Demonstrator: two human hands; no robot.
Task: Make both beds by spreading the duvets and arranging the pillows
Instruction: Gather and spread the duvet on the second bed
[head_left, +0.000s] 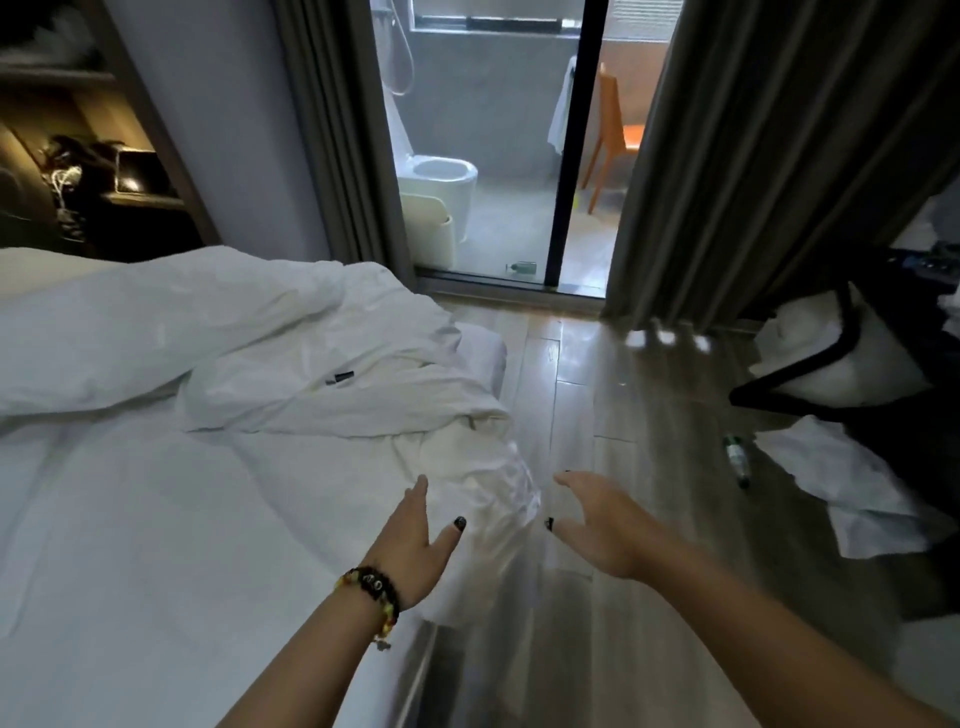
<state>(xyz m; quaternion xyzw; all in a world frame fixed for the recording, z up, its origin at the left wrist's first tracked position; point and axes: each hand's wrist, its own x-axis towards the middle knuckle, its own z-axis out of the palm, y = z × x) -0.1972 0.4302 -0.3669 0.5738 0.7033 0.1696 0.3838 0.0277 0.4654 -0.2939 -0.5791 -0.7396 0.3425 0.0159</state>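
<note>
A person's left hand (415, 535), with a beaded bracelet (375, 597) at the wrist, and right hand (597, 525) reached out with fingers spread and straight, holding nothing, on either side of a blurred fold of white cloth hanging at the bed's (130, 545) near corner. The crumpled white duvet (208, 332) lay bunched across the far part of the mattress. A green bottle (736, 460) and white linen (852, 488) lay on the wooden floor (623, 395) to the right.
</note>
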